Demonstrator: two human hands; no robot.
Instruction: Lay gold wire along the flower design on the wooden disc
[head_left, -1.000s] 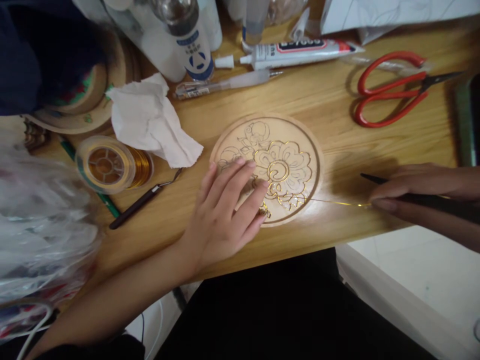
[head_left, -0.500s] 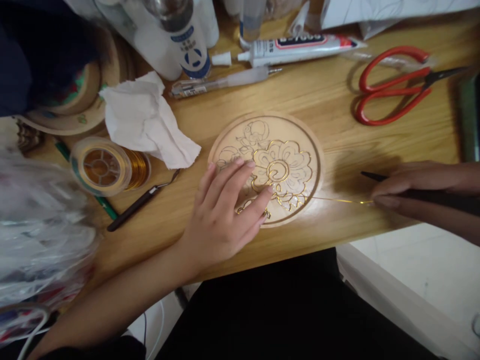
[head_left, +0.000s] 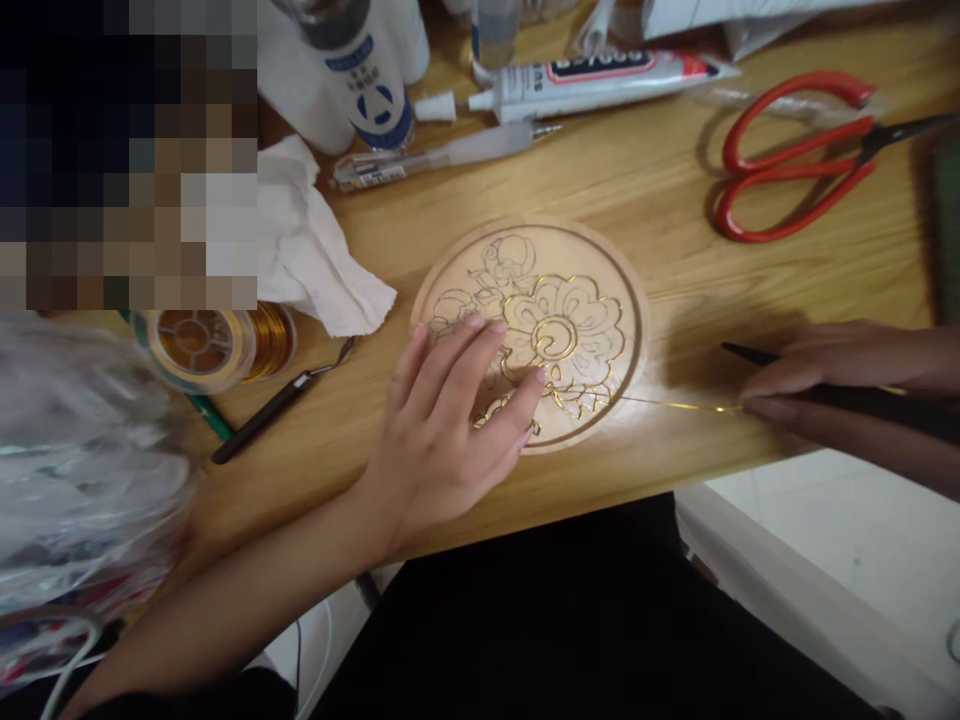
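A round wooden plaque (head_left: 637, 300) lies on the wooden table, with a pencilled flower design partly outlined in gold wire. My left hand (head_left: 450, 420) rests on its lower left part, fingers spread over the drawing. A thin gold wire (head_left: 675, 404) runs from the plaque's lower right to my right hand (head_left: 817, 375). The fingers of that hand are closed round black tweezers (head_left: 742, 352), whose dark tip points left, and the wire passes at the fingertips.
Red-handled scissors (head_left: 795, 180) lie at the upper right. Behind the plaque are a glue tube (head_left: 600, 85), a pen (head_left: 450, 155) and a bottle (head_left: 364, 85). Leftward are crumpled tissue (head_left: 307, 240), a gold wire spool (head_left: 202, 345), a dark-handled tool (head_left: 262, 415) and plastic bags (head_left: 82, 450).
The view has shifted slightly, and a pixelated patch now covers the upper left corner. Both hands stay in nearly the same places.
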